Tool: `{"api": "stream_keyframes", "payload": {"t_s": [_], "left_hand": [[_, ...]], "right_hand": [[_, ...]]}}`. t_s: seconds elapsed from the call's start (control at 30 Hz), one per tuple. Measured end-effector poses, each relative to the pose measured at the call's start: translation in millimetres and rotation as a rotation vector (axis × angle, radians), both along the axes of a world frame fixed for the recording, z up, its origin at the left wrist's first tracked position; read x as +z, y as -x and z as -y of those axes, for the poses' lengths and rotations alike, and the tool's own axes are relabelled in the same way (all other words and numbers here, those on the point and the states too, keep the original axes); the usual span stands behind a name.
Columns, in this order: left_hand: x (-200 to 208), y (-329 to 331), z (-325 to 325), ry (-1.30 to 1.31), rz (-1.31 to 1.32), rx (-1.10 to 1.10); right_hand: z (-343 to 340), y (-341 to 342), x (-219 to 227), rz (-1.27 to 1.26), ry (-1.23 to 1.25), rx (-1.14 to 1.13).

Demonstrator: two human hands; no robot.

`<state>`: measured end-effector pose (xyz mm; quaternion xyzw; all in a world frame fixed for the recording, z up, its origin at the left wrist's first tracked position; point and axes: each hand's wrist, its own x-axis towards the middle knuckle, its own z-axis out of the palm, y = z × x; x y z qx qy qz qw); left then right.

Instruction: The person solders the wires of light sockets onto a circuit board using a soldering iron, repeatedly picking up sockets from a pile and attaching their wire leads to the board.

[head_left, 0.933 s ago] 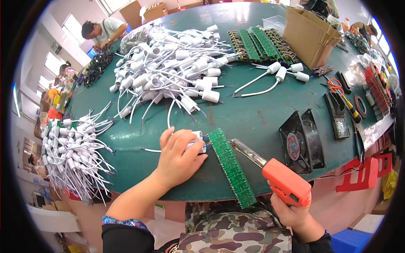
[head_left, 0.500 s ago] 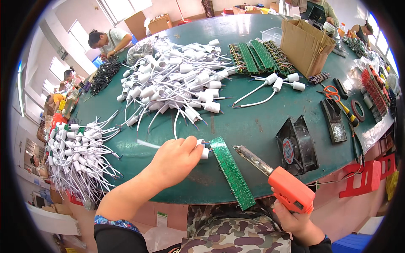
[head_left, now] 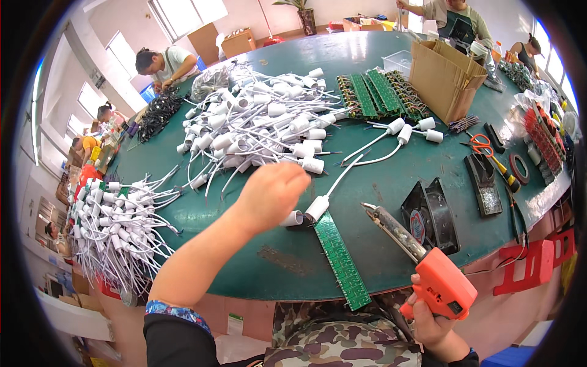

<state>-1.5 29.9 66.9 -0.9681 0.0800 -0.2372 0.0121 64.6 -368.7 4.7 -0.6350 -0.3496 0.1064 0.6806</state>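
Note:
My left hand (head_left: 273, 194) is raised over the table just in front of the big pile, its fingers curled closed. What they hold, if anything, is hidden. A white lamp socket (head_left: 317, 208) with a white cable lies at the far end of a long green circuit board (head_left: 342, 262). Another white socket (head_left: 292, 218) rests below my left hand, partly hidden by it. In my right hand (head_left: 431, 321) is a red-handled soldering iron (head_left: 441, 282). Its tip points up and left, to the right of the board and apart from it.
A large heap of white cabled sockets (head_left: 244, 125) covers the middle; another bunch (head_left: 116, 229) hangs at the left edge. A black fan (head_left: 431, 214), an iron stand (head_left: 483, 183), orange scissors (head_left: 481, 145) and a cardboard box (head_left: 446, 79) stand right. Co-workers sit around the table.
My left hand has moved up and away from the board's far end. A socket now lies there with its cable running up and right. My right hand has drawn the soldering iron slightly right.

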Motion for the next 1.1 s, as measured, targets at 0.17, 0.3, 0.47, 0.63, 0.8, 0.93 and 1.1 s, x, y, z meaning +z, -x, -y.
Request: {"api": "stream_keyframes", "payload": {"t_s": [0.17, 0.3, 0.47, 0.63, 0.8, 0.93, 1.1], "left_hand": [[-8, -47, -24, -0.089, -0.135, 0.081], [-21, -69, -26, -0.21, -0.343, 0.129], [2, -76, -27, -0.133, -0.114, -0.02], [86, -40, 18, 0.083, 0.356, -0.17], [80, 15, 48, 0.07, 0.296, -0.139], [3, 47, 55, 0.28, 0.084, -0.046], [-44, 56, 65, 0.5, 0.063, 0.073]], "right_hand": [[0, 1, 7, -0.043, 0.011, 0.008], [0, 0, 5, -0.051, 0.003, 0.016], [2, 2, 2, -0.048, -0.01, 0.016], [8, 5, -5, -0.116, -0.026, 0.01], [16, -2, -11, -0.028, 0.104, 0.116], [-3, -8, -2, 0.285, 0.159, 0.224], [-24, -1, 8, 0.037, 0.23, 0.158]]}}
